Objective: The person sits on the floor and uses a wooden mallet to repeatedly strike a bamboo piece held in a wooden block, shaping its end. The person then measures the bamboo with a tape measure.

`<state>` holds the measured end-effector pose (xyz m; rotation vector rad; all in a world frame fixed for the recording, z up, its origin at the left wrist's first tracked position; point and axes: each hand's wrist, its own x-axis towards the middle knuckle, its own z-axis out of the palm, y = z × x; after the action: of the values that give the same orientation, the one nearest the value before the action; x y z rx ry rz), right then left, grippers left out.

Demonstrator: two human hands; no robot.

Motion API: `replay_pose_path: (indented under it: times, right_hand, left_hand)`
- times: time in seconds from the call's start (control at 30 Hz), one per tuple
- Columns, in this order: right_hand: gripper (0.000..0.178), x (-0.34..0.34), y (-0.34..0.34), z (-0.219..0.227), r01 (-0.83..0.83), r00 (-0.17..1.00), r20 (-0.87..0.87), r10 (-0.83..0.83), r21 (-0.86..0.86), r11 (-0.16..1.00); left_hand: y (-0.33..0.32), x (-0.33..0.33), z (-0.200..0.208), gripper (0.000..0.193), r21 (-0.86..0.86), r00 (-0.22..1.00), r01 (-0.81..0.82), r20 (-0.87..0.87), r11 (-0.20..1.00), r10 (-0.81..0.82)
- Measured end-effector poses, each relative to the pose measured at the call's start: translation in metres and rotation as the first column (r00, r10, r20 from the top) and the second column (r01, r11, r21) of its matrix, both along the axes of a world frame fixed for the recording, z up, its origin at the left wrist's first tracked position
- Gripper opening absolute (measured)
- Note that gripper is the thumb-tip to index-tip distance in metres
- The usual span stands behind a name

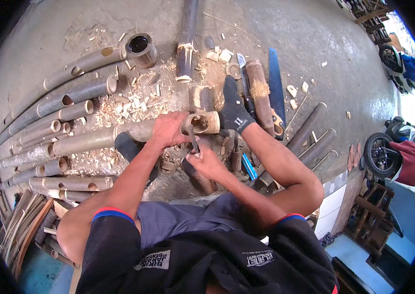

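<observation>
A long pale bamboo pole (85, 142) lies across in front of me, with an opening cut in its top near the right end. My left hand (170, 128) is wrapped over the pole just left of that opening, holding it. In my right hand (207, 162) is a dark, narrow tool with a curved blade (191, 131); its tip is at the opening's left edge. Its handle is mostly hidden in my fist, so its exact kind is unclear. My dark-socked feet rest either side: the left foot (127, 146) against the pole, the right foot (234, 108) by its end.
Several bamboo lengths with cut holes (55, 104) lie at the left. Beyond the pole are wood chips (131, 100), a bamboo cup (141, 51) and a dark bamboo pole (185, 54). Rightward lie a long knife (245, 81), a handsaw (275, 81) and a blue tool (249, 167).
</observation>
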<state>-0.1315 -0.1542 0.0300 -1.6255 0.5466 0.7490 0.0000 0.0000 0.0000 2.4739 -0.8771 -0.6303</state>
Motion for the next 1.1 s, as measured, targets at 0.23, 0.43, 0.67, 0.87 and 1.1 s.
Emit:
replay_pose_path:
  times: [0.23,0.43,0.67,0.87,1.1]
  right_hand:
    - [0.045,0.013,0.016,0.018,0.034,0.998,-0.042,-0.039,-0.113,0.993]
    - [0.022,0.062,0.074,0.020,0.780,0.607,-0.301,-0.736,0.405,0.478]
    - [0.030,0.031,0.037,0.028,0.435,0.896,-0.197,-0.398,0.215,0.874]
    - [0.024,0.064,0.067,0.019,0.750,0.651,-0.287,-0.703,0.383,0.539]
    - [0.022,0.083,0.073,0.015,0.810,0.509,-0.369,-0.777,0.510,0.288]
  left_hand:
    - [0.006,-0.010,-0.019,0.077,-0.101,0.982,-0.025,0.182,0.995,0.043]
    - [0.006,-0.018,-0.053,0.057,-0.223,0.965,-0.181,0.146,0.958,0.216]
    - [0.012,0.000,-0.021,0.066,-0.216,0.998,-0.047,0.019,0.975,0.052]
    - [0.017,-0.012,-0.047,0.052,-0.344,0.962,-0.197,0.115,0.918,0.249]
    - [0.006,-0.016,-0.028,0.035,-0.251,0.945,-0.269,0.116,0.930,0.305]
